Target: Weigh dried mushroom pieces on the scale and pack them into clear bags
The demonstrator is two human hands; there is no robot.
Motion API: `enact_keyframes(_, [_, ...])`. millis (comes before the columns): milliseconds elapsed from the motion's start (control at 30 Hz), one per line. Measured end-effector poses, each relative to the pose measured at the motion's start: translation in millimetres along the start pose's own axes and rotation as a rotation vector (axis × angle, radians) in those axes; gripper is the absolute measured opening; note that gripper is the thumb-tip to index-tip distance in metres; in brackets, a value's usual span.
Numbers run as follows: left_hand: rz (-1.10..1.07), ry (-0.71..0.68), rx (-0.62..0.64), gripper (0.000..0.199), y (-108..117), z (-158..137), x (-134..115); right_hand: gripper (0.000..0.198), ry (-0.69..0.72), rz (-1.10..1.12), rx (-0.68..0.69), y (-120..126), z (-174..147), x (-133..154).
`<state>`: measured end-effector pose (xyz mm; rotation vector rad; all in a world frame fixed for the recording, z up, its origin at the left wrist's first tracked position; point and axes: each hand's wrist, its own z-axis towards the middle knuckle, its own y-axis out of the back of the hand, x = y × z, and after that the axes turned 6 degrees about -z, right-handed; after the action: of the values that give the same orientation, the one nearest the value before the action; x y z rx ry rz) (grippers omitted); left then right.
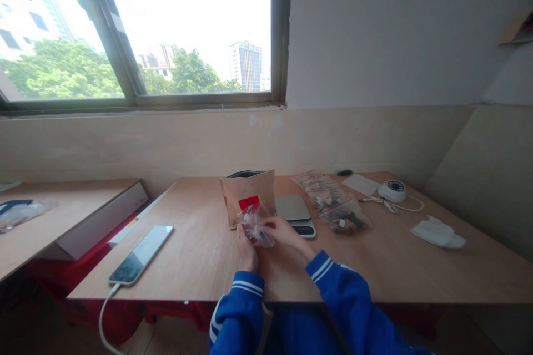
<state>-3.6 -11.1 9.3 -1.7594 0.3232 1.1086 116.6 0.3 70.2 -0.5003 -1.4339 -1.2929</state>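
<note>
A small clear plastic bag [259,231] with something pale inside is held up between both hands over the table. My left hand [247,247] is closed on its lower left side. The fingers of my right hand [281,230] pinch its right side. Just behind the bag stands a brown paper pouch [231,199], upright with its top open and a red label [249,202] on its front. Right of the pouch sits a white kitchen scale [293,208], partly covered by my right hand. The exact contents of the clear bag are hard to make out.
Several filled zip bags [343,216] lie right of the scale. Farther right are a white dome camera [392,191] with its cable and a crumpled white bag [437,232]. A phone [141,255] on a charging cable lies left. A second table [83,205] stands beyond a gap.
</note>
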Motion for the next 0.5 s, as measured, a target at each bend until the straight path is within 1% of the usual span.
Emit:
enact_keyframes(133, [0.008,0.002,-0.025,0.048,-2,-1,-2,0.037,-0.033,0.095,-0.08,0,2,-2])
enact_keyframes(267, [0.02,0.016,-0.04,0.046,-3,-2,-3,0.045,-0.04,0.207,-0.07,11,1,4])
enact_keyframes(367, [0.024,0.04,-0.047,0.044,-3,-2,-3,0.045,-0.011,0.253,-0.111,29,-1,22])
enact_keyframes(433, [0.035,0.051,-0.049,0.044,-3,-2,-3,0.042,0.038,0.227,-0.19,43,2,41])
enact_keyframes(500, [0.034,0.011,-0.049,0.044,-3,-2,-2,0.038,0.111,0.194,-0.291,55,10,62])
